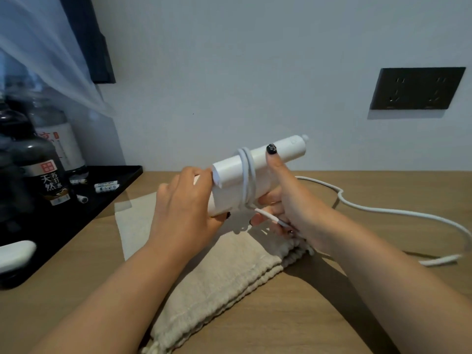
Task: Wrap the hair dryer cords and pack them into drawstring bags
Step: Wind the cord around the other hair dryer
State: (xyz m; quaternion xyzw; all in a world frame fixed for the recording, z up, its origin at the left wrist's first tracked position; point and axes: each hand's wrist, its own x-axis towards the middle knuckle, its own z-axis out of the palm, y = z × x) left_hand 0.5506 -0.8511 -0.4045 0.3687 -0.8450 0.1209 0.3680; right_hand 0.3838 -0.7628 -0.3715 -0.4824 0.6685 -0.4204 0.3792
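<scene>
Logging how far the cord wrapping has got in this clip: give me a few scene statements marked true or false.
1. Both hands hold the white hair dryer above the table. True.
2. The cord is fully wound. False: a few loops circle the dryer and a long length trails across the table.
3. Beige drawstring bags lie under the hands. True.
4. The cord is plugged into the wall socket. False: nothing is plugged into it.
5. The left hand rests flat on the table. False: it grips the dryer.
</scene>
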